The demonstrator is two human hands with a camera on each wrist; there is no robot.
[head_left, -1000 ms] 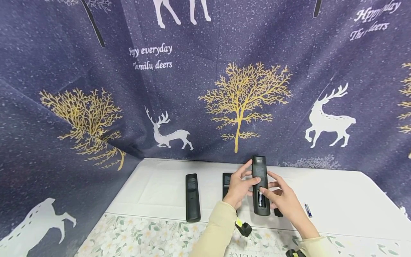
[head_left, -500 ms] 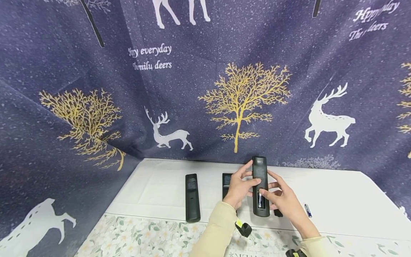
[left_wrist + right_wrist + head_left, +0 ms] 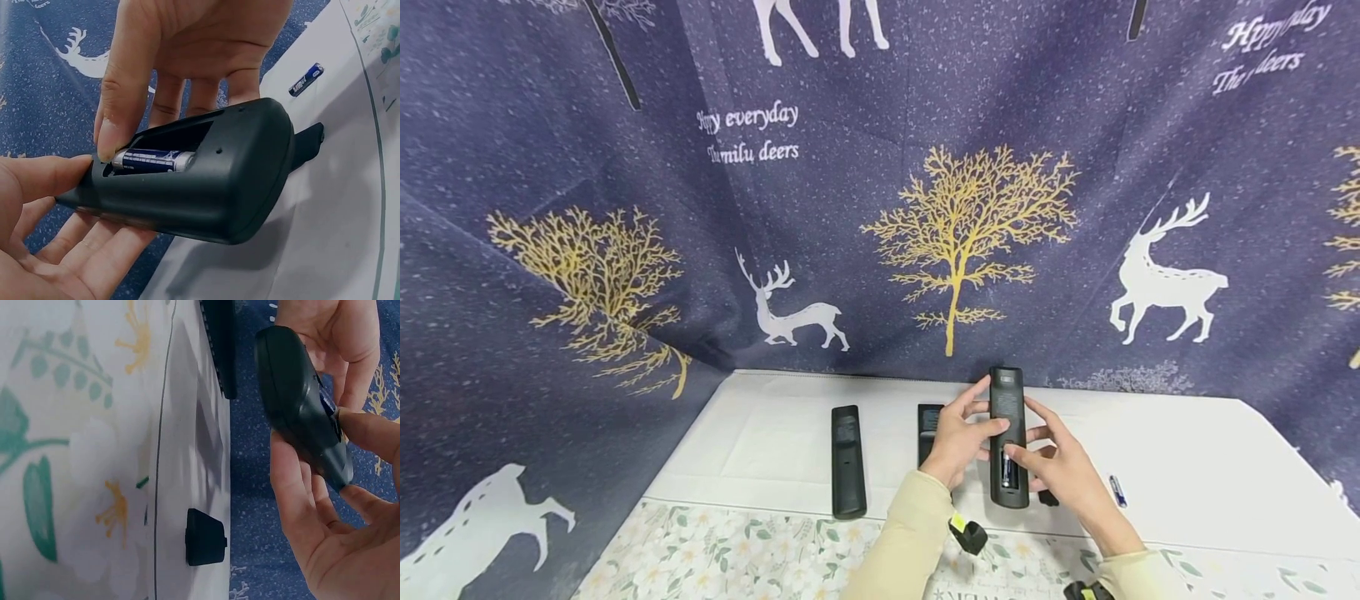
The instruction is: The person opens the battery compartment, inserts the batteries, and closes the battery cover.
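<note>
Both hands hold a black remote control [image 3: 1009, 408] above the white table, its back facing up and its battery compartment uncovered. One blue-and-silver battery [image 3: 150, 160] lies in the compartment, with a dark vacant slot beside it. My left hand [image 3: 958, 437] grips the remote's left side, thumb on its back. My right hand [image 3: 1063, 467] holds the other side, and its thumb [image 3: 112, 134] presses on the battery's end. A second battery [image 3: 1117, 491] lies loose on the table to the right. Beneath the right hand is a small black cover [image 3: 206, 539], partly hidden in the head view.
Another black remote [image 3: 848, 462] lies on the left of the white table [image 3: 760, 450]. A further one [image 3: 929, 433] is partly hidden behind the left hand. Flowered cloth [image 3: 737, 550] covers the near side, and a dark blue deer-print curtain [image 3: 820, 217] hangs behind.
The remote has sunk very slightly in the head view, the right thumb lowering with it on the battery's end. Both hands keep their hold; the things on the table stay put.
</note>
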